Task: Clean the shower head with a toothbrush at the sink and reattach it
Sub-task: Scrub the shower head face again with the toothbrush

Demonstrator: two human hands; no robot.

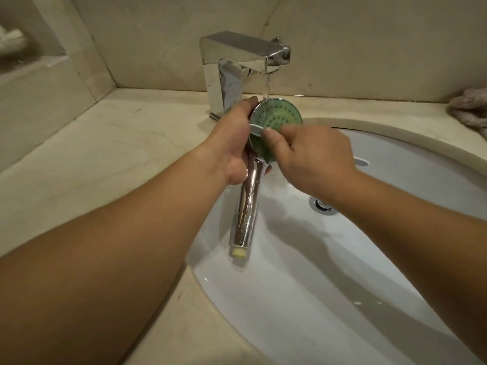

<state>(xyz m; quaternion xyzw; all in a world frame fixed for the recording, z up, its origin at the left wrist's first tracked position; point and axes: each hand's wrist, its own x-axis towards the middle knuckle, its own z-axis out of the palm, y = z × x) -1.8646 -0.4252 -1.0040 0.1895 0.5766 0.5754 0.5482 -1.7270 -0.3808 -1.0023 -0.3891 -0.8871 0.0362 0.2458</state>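
Observation:
A chrome shower head [279,115] with a green spray face and a long shiny handle is held over the white sink [395,159]. My left hand [234,146] grips it from behind, at the neck. My right hand [313,156] pinches a white toothbrush [256,128], whose head lies across the left part of the green face; most of its handle is hidden under my fingers. A thin stream of water falls from the chrome faucet [245,59] onto the top rim of the shower head.
The sink drain [322,205] lies below my right wrist. A beige stone counter [105,154] surrounds the basin, with a crumpled pinkish cloth [471,109] at the far right. A wall niche at the top left holds something white.

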